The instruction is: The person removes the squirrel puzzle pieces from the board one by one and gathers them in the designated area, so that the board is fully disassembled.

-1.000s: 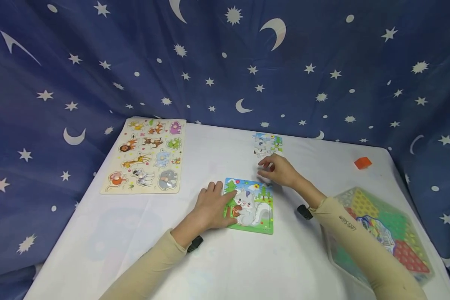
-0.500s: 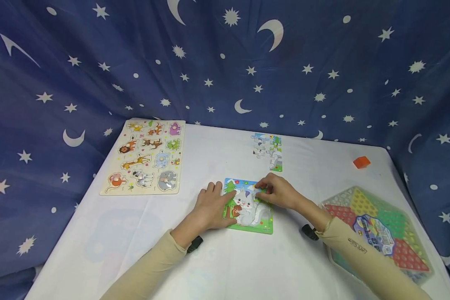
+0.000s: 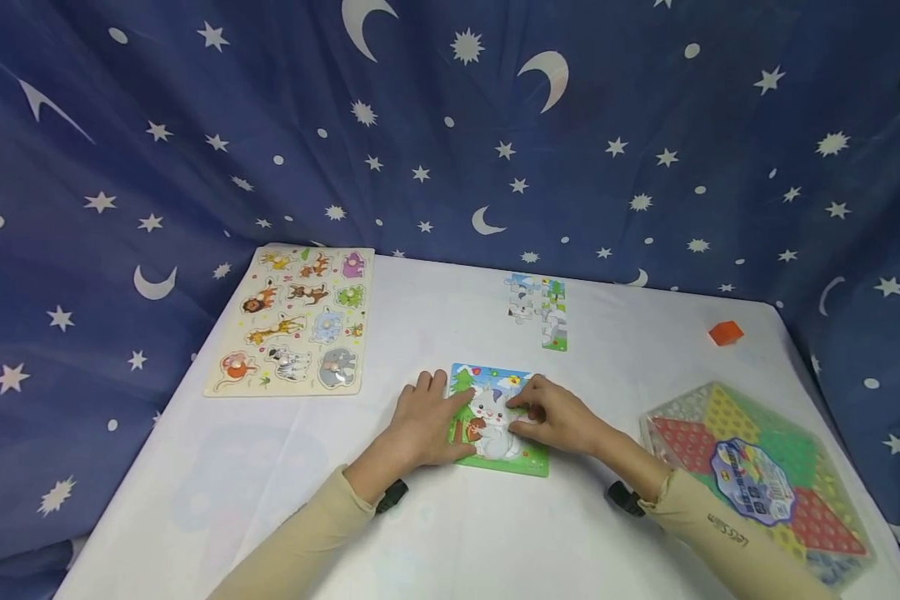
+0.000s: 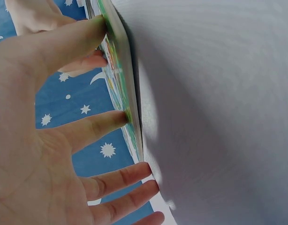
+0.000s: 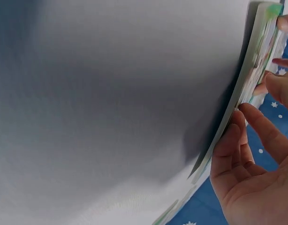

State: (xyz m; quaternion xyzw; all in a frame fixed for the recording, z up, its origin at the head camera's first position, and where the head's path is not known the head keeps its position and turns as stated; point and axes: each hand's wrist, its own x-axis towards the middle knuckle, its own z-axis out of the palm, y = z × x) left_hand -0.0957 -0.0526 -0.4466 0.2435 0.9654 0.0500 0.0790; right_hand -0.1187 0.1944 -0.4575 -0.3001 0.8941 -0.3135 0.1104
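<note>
In the head view a square squirrel jigsaw puzzle (image 3: 498, 454) lies at the table's middle. My left hand (image 3: 422, 421) rests at its left side, thumb and index finger spread onto the picture. The left wrist view shows those two fingertips (image 4: 120, 117) pressing the board face, the other fingers reaching past its edge. Over the puzzle's right part, my right hand (image 3: 562, 418) pinches what looks like a small puzzle piece, mostly hidden by the fingers. Its thumb and index finger are close on the board in the right wrist view. Several loose puzzle pieces (image 3: 555, 321) lie behind the puzzle.
A wooden animal peg puzzle (image 3: 318, 300) lies at the back left. On the right are a clear hexagonal case (image 3: 776, 454) with coloured sections and an orange block (image 3: 726, 332). A dark blue star-patterned curtain (image 3: 420, 125) hangs behind the white table (image 3: 442, 533).
My right hand has come toward me from near the loose pieces, over the puzzle's upper right corner, to its right middle. My left hand stays in place on the puzzle.
</note>
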